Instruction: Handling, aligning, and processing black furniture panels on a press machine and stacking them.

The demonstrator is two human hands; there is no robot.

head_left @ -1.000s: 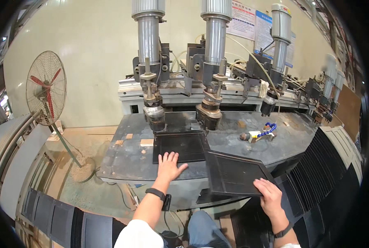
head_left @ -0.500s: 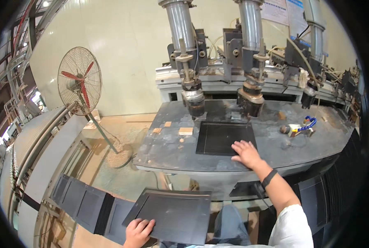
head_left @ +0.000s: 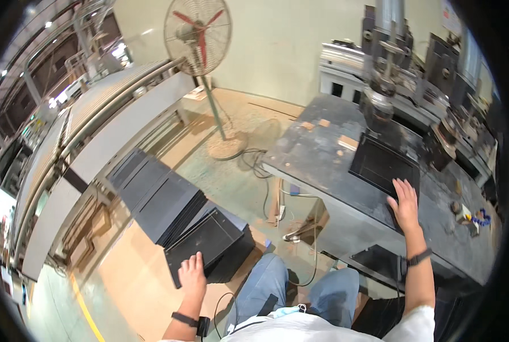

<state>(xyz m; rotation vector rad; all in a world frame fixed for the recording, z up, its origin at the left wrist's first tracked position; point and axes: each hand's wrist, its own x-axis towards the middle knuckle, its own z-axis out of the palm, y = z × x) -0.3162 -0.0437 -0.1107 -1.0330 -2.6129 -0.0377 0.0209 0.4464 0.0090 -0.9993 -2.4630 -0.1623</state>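
A black rectangular panel with a raised border (head_left: 211, 236) lies at an angle on a stack of dark panels at lower left. My left hand (head_left: 192, 278) rests at its near edge, fingers stretched over the surface; the thumb is hidden. On the grey machine table to the right, another black framed panel (head_left: 384, 163) lies beneath a machine head (head_left: 378, 105). My right hand (head_left: 405, 206) is spread flat on that panel's near right corner.
More dark panels (head_left: 157, 196) lie stacked on a brown board (head_left: 123, 273) at left. Small wood blocks (head_left: 348, 142) sit on the machine table (head_left: 305, 148). A standing fan (head_left: 200, 34) is beyond; cables (head_left: 266, 188) hang by the table's left end. A blue hose (head_left: 482, 217) is at right.
My view has swung left. My left hand has carried the panel from in front of me down onto the stack at left. My right hand stays on the table's panel.
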